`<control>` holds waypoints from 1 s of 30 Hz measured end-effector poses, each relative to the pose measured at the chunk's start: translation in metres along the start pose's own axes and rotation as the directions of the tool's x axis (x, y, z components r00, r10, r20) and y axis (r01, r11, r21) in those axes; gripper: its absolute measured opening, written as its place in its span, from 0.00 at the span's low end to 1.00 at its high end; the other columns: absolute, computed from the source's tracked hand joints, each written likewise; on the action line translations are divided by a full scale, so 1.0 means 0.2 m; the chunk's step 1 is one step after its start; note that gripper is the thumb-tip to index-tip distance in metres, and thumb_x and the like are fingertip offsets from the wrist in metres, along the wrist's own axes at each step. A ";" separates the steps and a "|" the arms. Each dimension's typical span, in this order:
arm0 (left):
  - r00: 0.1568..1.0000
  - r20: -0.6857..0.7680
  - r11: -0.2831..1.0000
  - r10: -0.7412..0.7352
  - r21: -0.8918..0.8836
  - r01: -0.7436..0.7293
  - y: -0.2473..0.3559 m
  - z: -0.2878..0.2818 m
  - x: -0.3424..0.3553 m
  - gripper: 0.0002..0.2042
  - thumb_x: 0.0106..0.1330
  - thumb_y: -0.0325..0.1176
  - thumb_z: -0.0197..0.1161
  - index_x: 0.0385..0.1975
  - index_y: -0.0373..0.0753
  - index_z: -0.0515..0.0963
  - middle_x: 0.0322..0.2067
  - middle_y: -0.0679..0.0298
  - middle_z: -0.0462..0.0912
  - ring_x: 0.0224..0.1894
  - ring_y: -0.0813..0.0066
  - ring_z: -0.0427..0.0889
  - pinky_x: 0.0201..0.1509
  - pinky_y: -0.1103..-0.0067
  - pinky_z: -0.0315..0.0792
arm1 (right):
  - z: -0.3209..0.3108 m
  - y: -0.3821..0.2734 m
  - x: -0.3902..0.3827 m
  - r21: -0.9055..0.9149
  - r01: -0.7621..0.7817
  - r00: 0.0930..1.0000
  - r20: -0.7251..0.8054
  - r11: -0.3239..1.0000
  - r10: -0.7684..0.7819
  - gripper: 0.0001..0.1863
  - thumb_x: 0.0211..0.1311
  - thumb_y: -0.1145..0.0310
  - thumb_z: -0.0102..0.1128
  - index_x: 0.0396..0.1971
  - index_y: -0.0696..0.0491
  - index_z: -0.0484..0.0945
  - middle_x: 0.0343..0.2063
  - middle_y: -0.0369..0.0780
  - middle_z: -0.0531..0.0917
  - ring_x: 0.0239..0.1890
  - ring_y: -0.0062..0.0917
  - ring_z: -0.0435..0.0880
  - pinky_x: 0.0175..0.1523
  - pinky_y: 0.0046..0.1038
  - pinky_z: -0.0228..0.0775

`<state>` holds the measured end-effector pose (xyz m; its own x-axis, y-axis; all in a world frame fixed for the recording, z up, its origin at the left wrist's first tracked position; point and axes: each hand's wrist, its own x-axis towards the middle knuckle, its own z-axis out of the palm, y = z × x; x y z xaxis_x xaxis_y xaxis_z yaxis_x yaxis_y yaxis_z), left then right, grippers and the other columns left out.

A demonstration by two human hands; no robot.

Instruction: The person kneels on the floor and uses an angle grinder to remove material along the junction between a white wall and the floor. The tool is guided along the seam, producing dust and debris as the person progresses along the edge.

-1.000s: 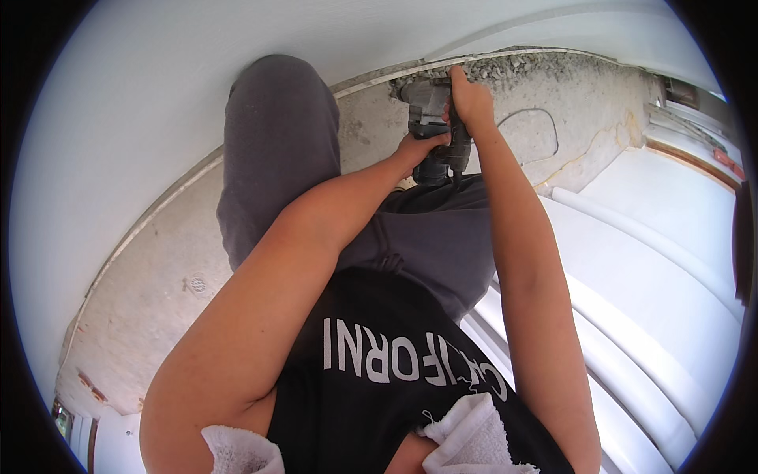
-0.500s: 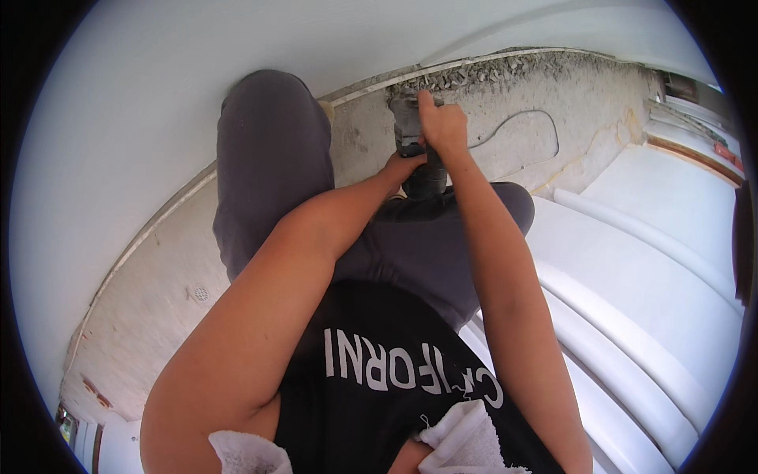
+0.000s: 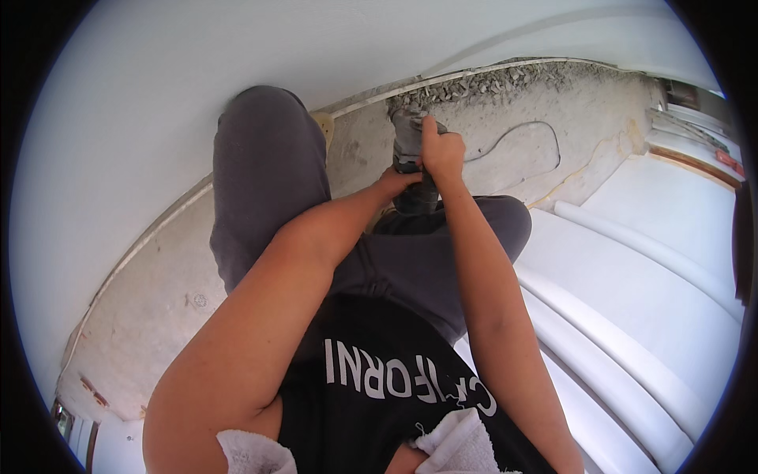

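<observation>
A dusty dark grey hammer drill [image 3: 409, 146] stands between my knees, its front end toward the broken strip along the wall's foot. My right hand [image 3: 444, 152] is wrapped round its right side near the front, with the thumb pointing forward. Lower down, my left hand [image 3: 397, 183] grips the body from the left side. Both hands are closed on the tool. Its tip is hidden behind the tool's own housing. Grey rubble [image 3: 482, 83] lies along the foot of the wall just ahead of the drill.
A pale wall [image 3: 174, 95] rises along the left and far side, edged by a thin strip [image 3: 371, 99]. A dark cable [image 3: 557, 142] loops on the concrete floor [image 3: 355, 154]. White steps [image 3: 608, 308] lie to the right. A floor drain [image 3: 200, 300] is at the left.
The whole view has shifted a little, so the wall edge, drill and knees appear slightly lower. Both hands keep their grip on the hammer drill.
</observation>
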<state>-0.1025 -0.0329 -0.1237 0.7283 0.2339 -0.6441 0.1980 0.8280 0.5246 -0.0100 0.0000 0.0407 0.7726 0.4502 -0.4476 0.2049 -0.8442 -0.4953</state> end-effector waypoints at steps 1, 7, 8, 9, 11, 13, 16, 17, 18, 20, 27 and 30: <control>0.999 0.039 1.000 0.016 -0.021 -0.015 -0.02 -0.02 0.01 0.36 0.60 0.43 0.72 0.67 0.34 0.68 0.62 0.54 0.75 0.63 0.62 0.74 0.67 0.67 0.67 | 0.02 0.01 0.00 -0.005 0.001 1.000 -0.014 1.000 -0.001 0.40 0.61 0.39 0.57 0.26 0.72 0.83 0.22 0.57 0.85 0.31 0.48 0.90 0.45 0.40 0.81; 0.994 0.095 0.991 0.059 -0.126 -0.046 -0.09 -0.10 0.00 0.41 0.63 0.47 0.73 0.71 0.34 0.62 0.67 0.55 0.70 0.69 0.61 0.68 0.72 0.67 0.61 | 0.18 -0.01 -0.08 -0.257 0.176 0.978 -0.066 0.950 -0.199 0.39 0.62 0.39 0.55 0.30 0.71 0.84 0.33 0.65 0.84 0.43 0.57 0.86 0.51 0.46 0.78; 0.995 0.094 0.989 0.042 -0.145 -0.028 -0.09 -0.10 0.00 0.42 0.63 0.48 0.73 0.72 0.35 0.61 0.68 0.55 0.69 0.70 0.61 0.67 0.73 0.67 0.60 | 0.19 -0.02 -0.09 -0.244 0.176 0.979 -0.061 0.954 -0.196 0.39 0.62 0.39 0.55 0.30 0.71 0.84 0.33 0.65 0.84 0.43 0.57 0.86 0.51 0.46 0.78; 0.996 0.072 0.990 0.060 -0.132 -0.050 -0.09 -0.11 -0.01 0.40 0.64 0.47 0.72 0.71 0.35 0.62 0.67 0.56 0.71 0.68 0.62 0.68 0.72 0.68 0.62 | 0.19 -0.04 -0.10 -0.236 0.174 0.981 -0.046 0.956 -0.190 0.39 0.62 0.39 0.55 0.31 0.71 0.84 0.34 0.65 0.84 0.42 0.57 0.86 0.51 0.45 0.79; 0.996 0.022 0.989 0.091 -0.116 -0.088 -0.08 -0.11 0.00 0.37 0.65 0.46 0.71 0.70 0.35 0.64 0.64 0.58 0.74 0.66 0.65 0.71 0.70 0.68 0.64 | 0.20 -0.08 -0.11 -0.245 0.191 0.980 -0.006 0.951 -0.198 0.39 0.63 0.39 0.54 0.32 0.70 0.84 0.34 0.64 0.84 0.42 0.56 0.87 0.50 0.45 0.79; 0.988 0.121 0.983 0.095 -0.170 -0.074 -0.08 -0.12 0.01 0.33 0.66 0.45 0.70 0.67 0.37 0.68 0.63 0.60 0.73 0.65 0.67 0.72 0.69 0.70 0.65 | 0.23 -0.10 -0.12 -0.273 0.223 0.974 0.032 0.936 -0.223 0.39 0.63 0.39 0.54 0.32 0.69 0.85 0.34 0.63 0.85 0.42 0.56 0.87 0.50 0.44 0.80; 0.966 0.222 0.972 0.128 -0.223 -0.078 -0.11 -0.16 0.03 0.29 0.67 0.45 0.69 0.63 0.37 0.71 0.60 0.61 0.75 0.62 0.69 0.74 0.66 0.72 0.67 | 0.31 -0.12 -0.14 -0.347 0.187 0.982 0.085 0.919 -0.168 0.38 0.63 0.38 0.53 0.32 0.67 0.85 0.33 0.60 0.86 0.40 0.54 0.88 0.50 0.44 0.81; 0.964 0.231 0.972 0.133 -0.220 -0.082 -0.12 -0.17 0.03 0.28 0.67 0.44 0.69 0.63 0.37 0.72 0.58 0.62 0.76 0.60 0.70 0.75 0.64 0.72 0.68 | 0.34 -0.12 -0.15 -0.332 0.210 0.978 0.080 0.920 -0.194 0.39 0.63 0.38 0.53 0.33 0.67 0.85 0.33 0.60 0.86 0.40 0.54 0.88 0.50 0.44 0.81; 0.964 0.224 0.970 0.145 -0.224 -0.094 -0.13 -0.18 0.03 0.27 0.68 0.44 0.69 0.62 0.37 0.72 0.57 0.62 0.77 0.59 0.70 0.76 0.63 0.72 0.69 | 0.38 -0.12 -0.16 -0.328 0.210 0.977 0.095 0.921 -0.189 0.39 0.63 0.38 0.53 0.33 0.67 0.85 0.34 0.60 0.86 0.41 0.54 0.88 0.51 0.44 0.81; 0.961 0.207 0.964 0.184 -0.229 -0.135 -0.13 -0.19 0.00 0.25 0.68 0.44 0.68 0.60 0.37 0.73 0.54 0.62 0.78 0.56 0.71 0.78 0.60 0.72 0.72 | 0.42 -0.11 -0.15 -0.326 0.226 0.971 0.147 0.918 -0.187 0.39 0.63 0.37 0.52 0.35 0.67 0.85 0.35 0.60 0.86 0.42 0.53 0.88 0.52 0.44 0.80; 0.994 0.057 0.936 0.094 -0.346 -0.069 0.27 0.09 0.07 0.21 0.69 0.43 0.67 0.55 0.37 0.77 0.45 0.63 0.84 0.48 0.74 0.84 0.52 0.73 0.79 | 0.03 -0.30 0.27 -0.285 0.294 0.955 0.115 0.913 -0.272 0.43 0.67 0.36 0.44 0.38 0.70 0.83 0.45 0.65 0.83 0.54 0.54 0.83 0.59 0.44 0.75; 1.000 -0.002 0.990 -0.001 -0.142 0.000 0.45 0.22 0.05 0.22 0.66 0.44 0.70 0.54 0.37 0.78 0.45 0.62 0.86 0.47 0.72 0.86 0.51 0.72 0.81 | -0.27 -0.31 0.37 0.077 0.046 0.999 0.023 0.996 -0.048 0.39 0.66 0.39 0.52 0.27 0.68 0.81 0.20 0.51 0.83 0.19 0.37 0.84 0.27 0.35 0.78</control>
<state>-0.0485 0.0226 -0.0585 0.7268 0.2345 -0.6456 0.1033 0.8919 0.4402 0.0659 0.0703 0.0786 0.7477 0.4969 -0.4406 0.1935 -0.7977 -0.5712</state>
